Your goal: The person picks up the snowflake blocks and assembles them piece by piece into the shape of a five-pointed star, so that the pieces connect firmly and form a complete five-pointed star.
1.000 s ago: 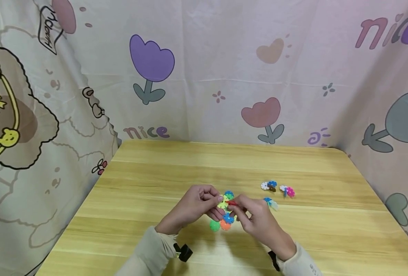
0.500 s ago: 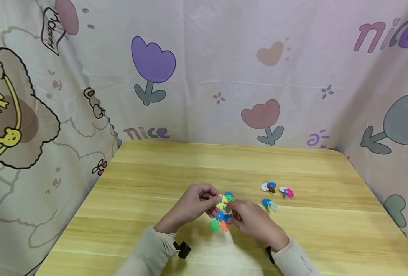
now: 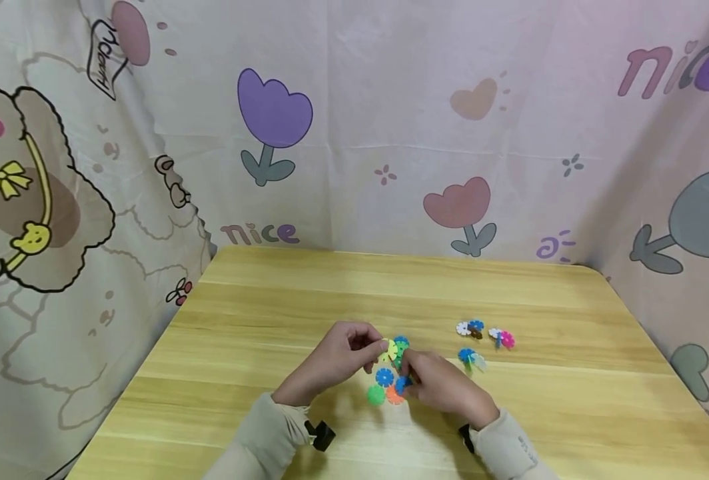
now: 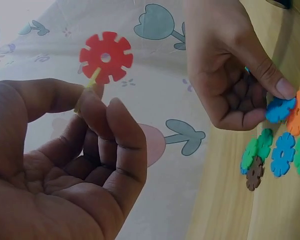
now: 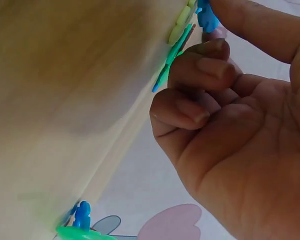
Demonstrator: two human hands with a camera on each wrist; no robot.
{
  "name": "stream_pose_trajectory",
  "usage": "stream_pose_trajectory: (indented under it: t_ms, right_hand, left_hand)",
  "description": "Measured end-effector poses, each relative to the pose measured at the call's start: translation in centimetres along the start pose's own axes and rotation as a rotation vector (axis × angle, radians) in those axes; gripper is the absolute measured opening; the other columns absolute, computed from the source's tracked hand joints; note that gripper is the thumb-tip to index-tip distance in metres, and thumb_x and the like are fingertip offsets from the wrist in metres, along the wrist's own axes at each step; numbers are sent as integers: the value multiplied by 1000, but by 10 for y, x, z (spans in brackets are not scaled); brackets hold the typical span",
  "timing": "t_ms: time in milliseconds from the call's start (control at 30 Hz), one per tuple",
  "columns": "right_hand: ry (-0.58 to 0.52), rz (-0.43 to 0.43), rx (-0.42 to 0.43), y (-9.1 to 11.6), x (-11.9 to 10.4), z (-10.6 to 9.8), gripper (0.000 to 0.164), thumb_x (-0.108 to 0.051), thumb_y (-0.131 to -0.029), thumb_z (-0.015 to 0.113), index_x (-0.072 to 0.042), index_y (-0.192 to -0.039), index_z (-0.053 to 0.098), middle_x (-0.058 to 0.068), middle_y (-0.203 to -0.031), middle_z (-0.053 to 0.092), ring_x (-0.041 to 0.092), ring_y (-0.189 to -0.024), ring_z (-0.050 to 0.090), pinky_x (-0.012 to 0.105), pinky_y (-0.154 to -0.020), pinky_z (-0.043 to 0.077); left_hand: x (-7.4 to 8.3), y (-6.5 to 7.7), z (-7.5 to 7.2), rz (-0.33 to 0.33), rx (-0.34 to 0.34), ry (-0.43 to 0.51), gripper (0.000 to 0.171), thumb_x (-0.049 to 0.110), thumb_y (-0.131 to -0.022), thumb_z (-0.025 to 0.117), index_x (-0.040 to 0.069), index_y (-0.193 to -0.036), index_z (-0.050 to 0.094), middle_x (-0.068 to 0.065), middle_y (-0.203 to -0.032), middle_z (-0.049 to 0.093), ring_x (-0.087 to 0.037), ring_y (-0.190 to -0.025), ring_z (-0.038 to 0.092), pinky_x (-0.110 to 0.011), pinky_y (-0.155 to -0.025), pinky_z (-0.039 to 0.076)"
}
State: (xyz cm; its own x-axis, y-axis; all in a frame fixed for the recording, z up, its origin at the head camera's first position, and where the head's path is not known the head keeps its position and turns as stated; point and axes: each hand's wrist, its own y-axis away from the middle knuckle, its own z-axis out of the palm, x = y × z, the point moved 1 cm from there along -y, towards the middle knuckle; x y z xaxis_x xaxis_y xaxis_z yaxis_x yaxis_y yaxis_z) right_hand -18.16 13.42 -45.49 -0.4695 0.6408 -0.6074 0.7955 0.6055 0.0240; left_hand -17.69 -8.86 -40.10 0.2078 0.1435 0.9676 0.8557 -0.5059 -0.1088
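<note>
a: table (image 3: 258,313) — what is seen on it, past the hands?

b: small clusters of discs (image 3: 483,333) are laid toward its right side.

a: left hand (image 3: 345,357)?

b: a yellow disc (image 4: 92,80) joined to a red disc (image 4: 106,57) is pinched between its thumb and fingers, above the table.

a: right hand (image 3: 441,387)?

b: a blue disc (image 4: 280,109) is pinched by curled fingers, beside the loose discs (image 4: 280,152) on the wood.

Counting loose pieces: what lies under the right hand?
Under the right hand, a blue disc touches an orange disc on the table. The palm may hide more.
</note>
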Motion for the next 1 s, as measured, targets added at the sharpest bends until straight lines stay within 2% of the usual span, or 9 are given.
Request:
stream_pose_trajectory:
  t_ms: [133,200,267,333,433,500,633,833,1000]
  right_hand:
    - [-25,-19,-10,3,-1,-3,19,-7,-93,78,-14,-89,60,-8,-78,56,5,-66,47,24,-57,44]
    - [-34,-33,24,5,-4,-8,18,-8,-95,75,-14,-86,61,-8,-75,56,3,-63,47,22,-55,43]
    - [-69,-60,103,8,-11,-15,18,-7,-97,72,-15,-84,62,-8,-71,56,2,-59,46,21,-51,42]
    - [-101,-114,223,12,-19,-23,20,-5,-98,71,-16,-84,63,-9,-68,54,1,-56,44,21,-48,41]
    - [-131,-239,393,17,-32,-31,22,-1,-98,69,-19,-86,65,-13,-67,53,-2,-53,42,20,-44,40]
    - [-121,-319,459,18,-39,-33,23,1,-98,68,-19,-88,65,-15,-68,51,-3,-53,42,19,-43,40]
    - [-97,-408,509,18,-45,-31,26,5,-97,68,-19,-88,64,-16,-69,49,-5,-54,42,15,-43,40]
    - [-52,-455,586,15,-45,-27,26,9,-93,70,-16,-89,67,-14,-69,50,-5,-55,41,11,-45,37]
    - [-17,-510,638,14,-46,-24,23,13,-90,68,-10,-92,70,-9,-71,57,-4,-57,47,9,-48,41]
  left_hand:
    - [-1,0,0,-10,-6,12,22,17,-105,62,-1,-96,70,-8,-75,62,-15,-66,61,-27,-62,55]
    - [-2,0,-1,-27,-1,16,21,18,-105,62,1,-97,71,-10,-76,64,-15,-67,62,-30,-64,58]
    - [-3,0,-2,-47,11,20,20,18,-105,63,2,-97,72,-10,-78,66,-16,-68,63,-32,-67,60]
    - [-3,0,-3,-62,28,19,19,18,-105,64,3,-98,73,-8,-77,66,-16,-68,63,-32,-67,60]
    - [-3,-1,-5,-74,53,21,19,17,-104,66,2,-98,75,-8,-77,67,-15,-67,63,-31,-66,60]
    - [-3,-2,-5,-73,65,22,19,17,-103,66,0,-99,75,-9,-77,67,-15,-67,63,-33,-65,61]
    - [-3,-2,-5,-79,81,29,20,16,-103,67,-2,-99,75,-12,-78,69,-16,-67,64,-34,-65,61]
    - [-1,-1,-6,-103,97,80,21,15,-103,67,-5,-100,74,-11,-75,69,-13,-64,62,-24,-59,56]
    - [2,-1,-5,-101,87,133,22,13,-104,65,-8,-103,75,-14,-76,70,-11,-63,62,-22,-57,55]
